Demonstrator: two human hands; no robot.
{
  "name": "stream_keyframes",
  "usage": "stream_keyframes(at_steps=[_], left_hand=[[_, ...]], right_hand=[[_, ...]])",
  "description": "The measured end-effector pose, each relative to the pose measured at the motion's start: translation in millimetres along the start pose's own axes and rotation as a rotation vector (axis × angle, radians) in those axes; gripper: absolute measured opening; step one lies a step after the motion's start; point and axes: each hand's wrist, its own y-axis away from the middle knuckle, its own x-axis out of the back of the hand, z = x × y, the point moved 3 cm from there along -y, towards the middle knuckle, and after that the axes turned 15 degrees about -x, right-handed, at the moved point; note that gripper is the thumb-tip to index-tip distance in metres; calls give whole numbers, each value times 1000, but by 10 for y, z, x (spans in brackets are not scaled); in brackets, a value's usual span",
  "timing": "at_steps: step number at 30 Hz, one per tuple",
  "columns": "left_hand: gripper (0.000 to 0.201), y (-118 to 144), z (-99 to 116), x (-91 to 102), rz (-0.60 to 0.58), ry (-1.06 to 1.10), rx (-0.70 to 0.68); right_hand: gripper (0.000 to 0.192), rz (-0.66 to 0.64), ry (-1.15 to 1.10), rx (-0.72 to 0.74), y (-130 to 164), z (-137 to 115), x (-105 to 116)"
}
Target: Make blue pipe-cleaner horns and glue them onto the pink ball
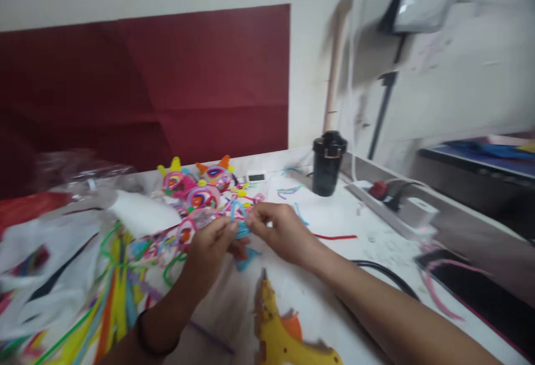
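My left hand [215,239] and my right hand [280,231] meet over the middle of the white table. Between their fingertips is a blue pipe cleaner piece [238,212], bent into a pointed loop above a coiled part. The left thumb and fingers pinch it from one side, and the right fingers press on its other edge. Below the hands a small blue piece [247,259] shows; I cannot tell whether it joins the held one. Nearer to me lies a yellow glue gun [278,326], its nozzle pointing toward my hands.
Colourful pipe cleaner figures [203,195] crowd the table behind my left hand. Loose pipe cleaners [112,298] lie at left. A black cup [329,164] stands at the back near a power strip [393,214]. A black cable [384,273] runs beneath my right forearm, near a phone [480,292].
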Motion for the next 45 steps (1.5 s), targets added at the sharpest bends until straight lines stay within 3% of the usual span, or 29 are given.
stream_keyframes(at_steps=[4,10,18,21,24,26,31,34,36,39,45], left_hand=[[22,32,27,-54,28,-13,-42],[21,84,71,-118,-19,161,-66],[25,167,131,-96,40,17,-113],[24,190,153,-23,-50,43,-99],[30,222,203,260,-169,-94,-73],[38,274,214,581,-258,-372,26],[28,573,125,1511,-296,-700,214],[20,856,-35,1891,-272,-938,298],[17,1043,-140,2010,-266,-1053,359],[17,1241,-237,2032,-274,-1136,421],[18,1294,-317,2031,-228,-1144,427]], right_hand=[[25,-33,7,-13,40,-4,35],[30,-65,32,-12,90,-64,83],[30,-65,99,-14,152,-87,27],[32,-75,68,-12,161,-101,17],[34,-74,59,-12,162,-121,34],[34,-57,68,-3,159,-135,63],[37,-46,88,6,156,-151,115],[36,-48,95,-5,159,-157,117],[36,-53,88,0,160,-161,112],[36,-60,93,-1,156,-151,103],[36,-61,89,17,153,-136,89]])
